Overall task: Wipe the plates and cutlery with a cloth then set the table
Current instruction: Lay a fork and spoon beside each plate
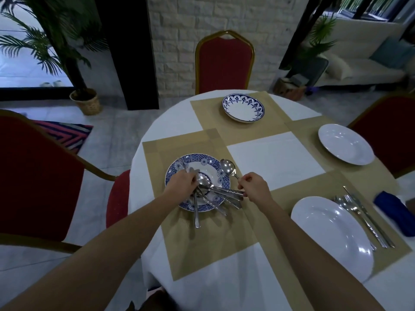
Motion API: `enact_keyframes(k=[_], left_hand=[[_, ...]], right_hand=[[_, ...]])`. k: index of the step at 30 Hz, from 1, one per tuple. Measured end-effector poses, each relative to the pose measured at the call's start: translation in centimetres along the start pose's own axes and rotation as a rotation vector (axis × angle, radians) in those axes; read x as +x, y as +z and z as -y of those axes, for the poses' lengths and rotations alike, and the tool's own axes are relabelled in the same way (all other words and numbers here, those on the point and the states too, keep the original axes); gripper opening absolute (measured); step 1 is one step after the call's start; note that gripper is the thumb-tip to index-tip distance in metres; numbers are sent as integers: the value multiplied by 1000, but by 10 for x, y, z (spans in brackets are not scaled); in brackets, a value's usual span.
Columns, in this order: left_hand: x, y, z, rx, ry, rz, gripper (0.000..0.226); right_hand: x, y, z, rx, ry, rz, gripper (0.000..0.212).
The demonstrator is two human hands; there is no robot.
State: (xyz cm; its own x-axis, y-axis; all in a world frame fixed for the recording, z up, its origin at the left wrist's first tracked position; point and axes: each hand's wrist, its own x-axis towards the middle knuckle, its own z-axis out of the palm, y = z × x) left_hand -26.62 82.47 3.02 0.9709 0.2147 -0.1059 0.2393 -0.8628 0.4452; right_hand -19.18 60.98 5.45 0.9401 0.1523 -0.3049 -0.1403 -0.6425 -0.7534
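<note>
holding a cutlery bundle (pixel 216 195) over the blue-patterned plate (pixel 195 158)

the left hand (pixel 182 183) has its fingers curled round the cutlery bundle just above the blue-patterned plate. the plate sits on a tan placemat (pixel 202 243) at the near-left of the round, white-clothed table (pixel 276 158). fork tines poke out beyond the knuckles. the handles fan down and to the right, past the plate's rim.

the right hand (pixel 254 187) pinches the handle of a single spoon (pixel 225 167) between thumb and fingertips. the spoon's bowl points away from the person, over the plate's right edge. whether this hand also touches the ends of the fanned handles cannot be told.

more tan mats (pixel 253 131) lie around the table, overlapping at their corners. at the near right a plain white plate (pixel 332 234) rests on its mat. a laid spoon, fork and knife (pixel 365 217) lie side by side just to its right, and a dark blue cloth (pixel 394 212) lies beyond them near the table edge. a second white plate (pixel 345 143) sits at the far right. a blue-rimmed bowl (pixel 243 107) sits at the far side.

red, gold-framed chairs stand round the table: a far chair (pixel 224 61) behind the bowl, a left chair (pixel 33 176) and a right chair (pixel 386 135). past the left chair are a striped rug (pixel 65 135) and a potted palm (pixel 85 102) in a woven basket.
</note>
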Motion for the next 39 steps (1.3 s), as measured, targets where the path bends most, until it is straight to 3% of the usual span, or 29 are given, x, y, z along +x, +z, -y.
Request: enact_keyframes(k=[4,8,12,14,17,26,33,39], left_hand=[[-2,-12,2,-288,-218,-109,22],[-5,-21,11,-374,-278,-184,3],[-11,-27,21,-478,-298,-232,19],[-18,-27,24,-463,-298,-235,29],[-31,-25,28,-337,-286,-254,26],[-63,-32,40,-365,-343,-304,32],[-62,-49,53,-391,-414,-334,28],[-4,-75,68,-424,-372,-306,22]], right_hand=[[-2,3,1,57,8,-5,7],[-8,3,2,79,9,-13,8],[-14,6,4,133,32,-46,8],[-15,10,7,147,32,-60,8],[-18,15,13,164,24,-86,13],[-18,26,31,237,14,-155,18],[-11,32,42,362,15,-76,14],[-5,25,51,604,104,26,3]])
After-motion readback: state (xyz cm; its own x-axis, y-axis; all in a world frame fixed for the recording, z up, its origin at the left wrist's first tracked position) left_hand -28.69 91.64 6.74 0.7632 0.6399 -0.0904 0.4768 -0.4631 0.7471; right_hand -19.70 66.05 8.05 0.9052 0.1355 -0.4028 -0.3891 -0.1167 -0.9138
